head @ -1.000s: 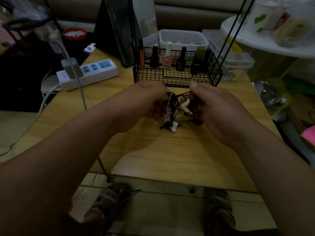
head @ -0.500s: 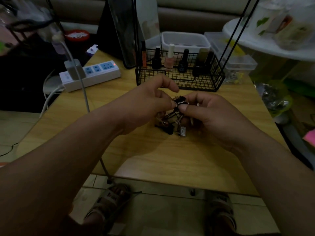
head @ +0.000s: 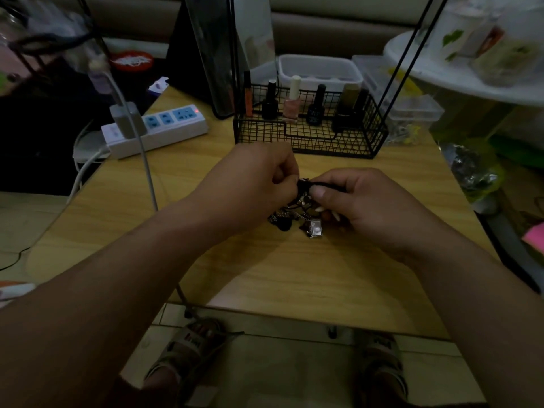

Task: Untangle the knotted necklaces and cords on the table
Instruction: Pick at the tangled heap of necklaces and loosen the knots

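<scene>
The tangle of necklaces and cords (head: 297, 214) was found held low over the middle of the table (head: 294, 275), pinched by both the left hand (head: 259, 184) and the right hand (head: 362, 201). No strand was seen freed, and the untangling was judged largely outstanding.

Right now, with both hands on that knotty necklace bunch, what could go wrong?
1. The left hand pinches the tangle and the right hand pinches its black cord. Tugging them apart could pull the knot tighter.
2. The wire basket of nail polish bottles stands just behind the hands, so a sudden jerk might bump it.
3. The picture is dim, so fine loops may be missed.
</scene>
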Available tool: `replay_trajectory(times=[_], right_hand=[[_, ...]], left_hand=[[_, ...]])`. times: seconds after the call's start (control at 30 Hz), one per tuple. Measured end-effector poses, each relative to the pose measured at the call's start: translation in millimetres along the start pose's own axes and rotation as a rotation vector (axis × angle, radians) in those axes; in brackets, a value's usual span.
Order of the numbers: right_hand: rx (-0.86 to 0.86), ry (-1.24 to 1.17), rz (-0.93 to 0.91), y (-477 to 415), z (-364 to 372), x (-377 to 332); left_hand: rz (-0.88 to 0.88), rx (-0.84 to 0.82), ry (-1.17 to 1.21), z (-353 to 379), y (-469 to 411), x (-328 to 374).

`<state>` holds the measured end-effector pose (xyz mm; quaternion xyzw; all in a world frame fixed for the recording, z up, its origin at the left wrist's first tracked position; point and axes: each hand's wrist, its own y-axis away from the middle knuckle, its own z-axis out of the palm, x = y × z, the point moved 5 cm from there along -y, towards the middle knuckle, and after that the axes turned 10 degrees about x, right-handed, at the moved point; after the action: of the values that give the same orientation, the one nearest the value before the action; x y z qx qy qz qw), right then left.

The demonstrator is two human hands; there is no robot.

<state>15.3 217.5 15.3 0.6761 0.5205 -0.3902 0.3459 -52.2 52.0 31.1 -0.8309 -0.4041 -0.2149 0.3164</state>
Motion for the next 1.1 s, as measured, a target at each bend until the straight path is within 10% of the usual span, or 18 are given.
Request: replay_trajectory(times=[0.43,1.1], right_hand=[[0.050,-0.103,0.026,-1,-2,0],[0.210,0.130,-0.178,5,2,-14]], left_hand=[[-0.425,-0.153,0.447,1,3,-5],[-0.330,-0.187,0.383,6,2,-2]])
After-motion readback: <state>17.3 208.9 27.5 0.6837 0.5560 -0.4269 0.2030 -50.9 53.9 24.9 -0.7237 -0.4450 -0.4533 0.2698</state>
